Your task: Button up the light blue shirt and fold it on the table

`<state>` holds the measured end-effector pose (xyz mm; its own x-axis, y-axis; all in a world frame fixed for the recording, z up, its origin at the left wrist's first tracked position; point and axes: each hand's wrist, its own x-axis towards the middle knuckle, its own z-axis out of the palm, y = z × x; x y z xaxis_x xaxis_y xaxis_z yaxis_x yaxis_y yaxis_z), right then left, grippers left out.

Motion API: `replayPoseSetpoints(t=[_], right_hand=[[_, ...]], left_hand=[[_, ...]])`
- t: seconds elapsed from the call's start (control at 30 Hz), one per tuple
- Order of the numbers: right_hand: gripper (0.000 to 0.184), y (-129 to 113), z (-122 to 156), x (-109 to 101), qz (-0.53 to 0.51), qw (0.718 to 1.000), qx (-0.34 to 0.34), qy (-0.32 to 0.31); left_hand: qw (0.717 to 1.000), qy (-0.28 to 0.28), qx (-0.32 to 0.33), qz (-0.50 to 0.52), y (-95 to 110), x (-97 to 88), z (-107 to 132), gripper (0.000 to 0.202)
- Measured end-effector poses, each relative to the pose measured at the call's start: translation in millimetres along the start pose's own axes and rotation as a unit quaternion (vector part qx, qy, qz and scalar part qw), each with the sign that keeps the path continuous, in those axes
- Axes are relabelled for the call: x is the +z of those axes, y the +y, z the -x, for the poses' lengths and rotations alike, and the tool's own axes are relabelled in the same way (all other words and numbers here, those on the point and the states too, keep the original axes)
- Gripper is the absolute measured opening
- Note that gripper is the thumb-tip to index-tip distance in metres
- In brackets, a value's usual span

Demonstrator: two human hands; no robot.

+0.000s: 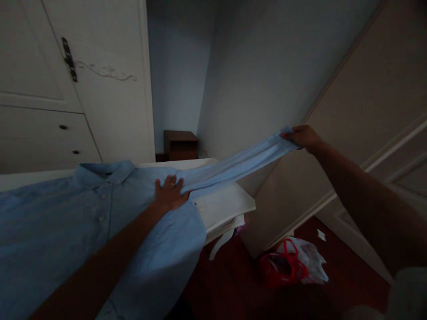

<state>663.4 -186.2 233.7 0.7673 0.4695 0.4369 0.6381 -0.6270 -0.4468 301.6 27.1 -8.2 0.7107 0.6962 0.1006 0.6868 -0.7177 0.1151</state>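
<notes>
Shirt (83, 231) (soft, blue) pinned by splayed left fingers (171, 181); right fingers (293, 133) pinch stretched sleeve (233, 166).

Two hands, left hand (170, 192) and right hand (304, 136), both ungloved, on bare forearms (110, 253). Thin pale ring (172, 182) on one left finger. At five o'clock, a blurred pale grey patch of cloth (411, 291), perhaps clothing.
</notes>
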Motion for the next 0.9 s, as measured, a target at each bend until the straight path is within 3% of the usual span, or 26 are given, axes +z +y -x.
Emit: replayPoseSetpoints(t=[0.2, 0.33, 0.4, 0.5, 0.63, 0.73, 0.77, 0.83, 0.9], right_hand=[[0.036, -86.8, -5.7, -7.8, 0.005, 0.998, -0.050, 0.045], [0.044, -148.1, 6.3, -13.3, -0.060, 0.992, -0.112, 0.024], [0.046, -175.0, 12.0, -16.8, -0.066, 0.988, -0.139, 0.008], [0.048, -211.3, 19.0, -17.9, -0.068, 0.982, -0.175, -0.015], [0.043, -262.1, 36.7, -7.6, -0.095, 0.965, -0.238, -0.050], [0.023, -306.2, 67.5, 6.6, -0.141, 0.935, -0.315, -0.080], [0.020, -321.6, 81.7, 12.1, -0.150, 0.924, -0.339, -0.092], [0.019, -351.6, 114.6, 23.9, -0.156, 0.899, -0.389, -0.125], [0.019, -378.4, 151.2, 37.1, -0.148, 0.873, -0.437, -0.162]], left_hand=[[0.998, 0.012, -0.038, 0.057, 6.8, 2.3, -4.4, 0.075], [0.991, 0.026, -0.027, 0.127, 2.4, 1.4, -4.8, 0.072], [0.962, 0.078, -0.025, 0.260, -2.5, -2.3, -3.0, 0.062], [0.896, 0.136, -0.035, 0.421, -11.1, -12.4, 3.0, 0.043], [0.845, 0.148, -0.060, 0.510, -23.3, -30.0, 19.3, 0.036], [0.793, 0.128, -0.082, 0.589, -34.6, -48.0, 38.2, 0.034], [0.771, 0.118, -0.088, 0.620, -39.2, -56.2, 46.0, 0.036], [0.692, 0.089, -0.100, 0.709, -49.9, -75.8, 65.0, 0.045], [0.521, 0.039, -0.115, 0.845, -62.5, -96.7, 89.8, 0.053]])
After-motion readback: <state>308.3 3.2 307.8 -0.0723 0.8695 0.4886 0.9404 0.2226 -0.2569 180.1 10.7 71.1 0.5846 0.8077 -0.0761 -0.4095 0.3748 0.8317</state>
